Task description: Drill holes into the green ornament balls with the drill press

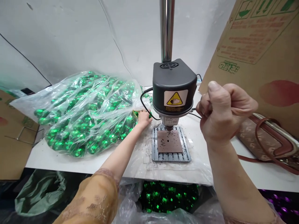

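head view: left hand (143, 118), grip unclear, by green bauble (150, 114); right hand (219, 113) fisted.

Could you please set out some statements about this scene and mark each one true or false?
1. The left hand is at the right end of the clear bag of green balls. True.
2. The right hand is spread flat. False: its fingers are curled, and it is raised to the right of the black machine housing.
3. A warning label is on the front of the housing. True.
4. The handbag is left of the machine. False: it is on the right.
5. The brown plate lies on the slotted base. True.
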A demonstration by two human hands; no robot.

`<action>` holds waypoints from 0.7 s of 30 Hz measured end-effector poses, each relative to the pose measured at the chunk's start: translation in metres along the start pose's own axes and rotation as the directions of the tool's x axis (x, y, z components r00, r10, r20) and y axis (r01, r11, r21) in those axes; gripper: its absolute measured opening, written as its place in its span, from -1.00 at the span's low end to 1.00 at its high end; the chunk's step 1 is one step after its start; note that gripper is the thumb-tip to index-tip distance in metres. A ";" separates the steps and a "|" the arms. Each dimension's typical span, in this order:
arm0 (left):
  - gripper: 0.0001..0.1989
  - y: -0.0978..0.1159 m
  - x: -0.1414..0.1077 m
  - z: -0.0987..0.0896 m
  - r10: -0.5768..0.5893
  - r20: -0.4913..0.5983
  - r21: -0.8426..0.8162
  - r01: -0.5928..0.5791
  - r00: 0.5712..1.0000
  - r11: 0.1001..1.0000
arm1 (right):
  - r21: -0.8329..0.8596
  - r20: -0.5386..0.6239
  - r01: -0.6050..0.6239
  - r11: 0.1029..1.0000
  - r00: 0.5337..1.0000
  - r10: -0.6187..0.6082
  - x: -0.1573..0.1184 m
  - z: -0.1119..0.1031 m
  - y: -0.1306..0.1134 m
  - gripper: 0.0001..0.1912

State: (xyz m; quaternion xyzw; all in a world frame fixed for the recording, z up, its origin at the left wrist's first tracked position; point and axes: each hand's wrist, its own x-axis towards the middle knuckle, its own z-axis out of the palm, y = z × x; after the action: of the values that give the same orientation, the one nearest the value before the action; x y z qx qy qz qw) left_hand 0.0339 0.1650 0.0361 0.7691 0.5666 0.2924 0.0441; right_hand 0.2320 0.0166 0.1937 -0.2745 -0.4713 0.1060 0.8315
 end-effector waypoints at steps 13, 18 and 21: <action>-0.43 -0.020 -0.059 -0.015 0.184 0.248 0.250 -0.246 0.951 0.937 | -0.042 0.008 0.027 0.999 1.000 -0.027 -0.002 0.000 0.006 -0.53; -0.54 -0.005 -0.072 -0.023 0.252 0.173 0.223 -0.287 0.952 0.931 | -0.086 0.030 0.008 0.996 1.000 -0.005 -0.002 -0.004 0.006 -0.53; -0.54 0.010 -0.096 -0.034 0.299 0.064 0.036 -0.302 0.952 0.953 | -0.083 0.039 0.018 0.996 0.999 -0.015 -0.002 -0.004 0.007 -0.51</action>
State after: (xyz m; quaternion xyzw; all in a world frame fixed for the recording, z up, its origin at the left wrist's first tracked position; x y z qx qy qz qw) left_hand 0.0073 0.0662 0.0295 0.8552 0.4481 0.2605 -0.0022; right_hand 0.2349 0.0202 0.1863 -0.3028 -0.4935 0.0848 0.8109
